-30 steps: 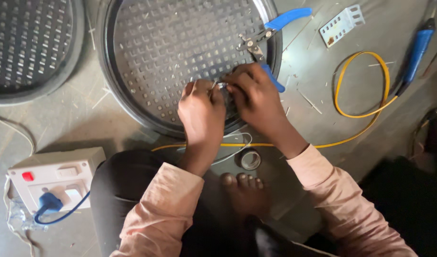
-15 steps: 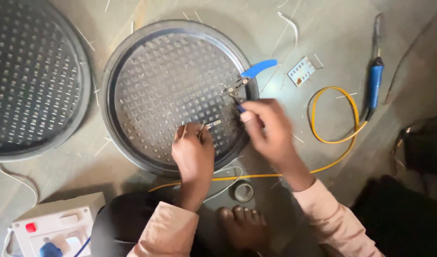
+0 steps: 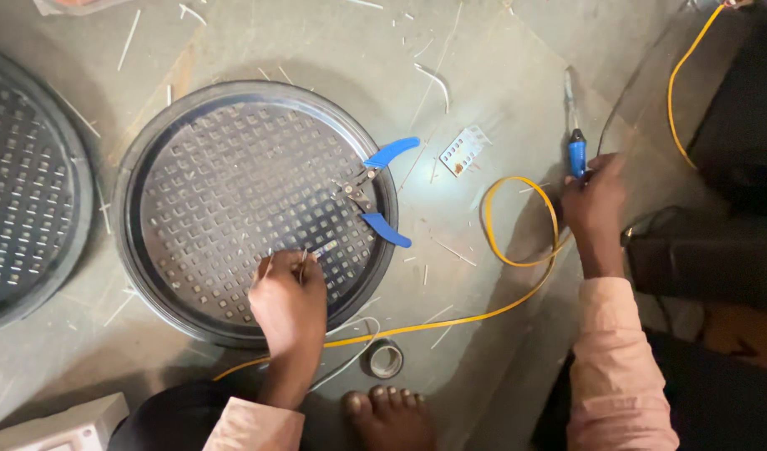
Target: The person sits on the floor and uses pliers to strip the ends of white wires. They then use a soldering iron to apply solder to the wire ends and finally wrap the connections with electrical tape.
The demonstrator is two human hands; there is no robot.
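Head view shows your right hand (image 3: 594,200) closing on the blue-handled soldering iron (image 3: 574,134), long axis pointing away from you, while your left hand (image 3: 287,296) pinches thin wires (image 3: 304,259) on the perforated round panel (image 3: 233,200).

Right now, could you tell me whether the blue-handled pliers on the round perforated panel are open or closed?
Open: the blue-handled pliers lie on the round perforated panel with their two handles splayed wide apart, untouched by either hand.

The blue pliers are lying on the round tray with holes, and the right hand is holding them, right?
Not quite. The head view shows the blue pliers lying untouched on the round tray. The right hand is off to the side, at the blue-handled tool on the floor.
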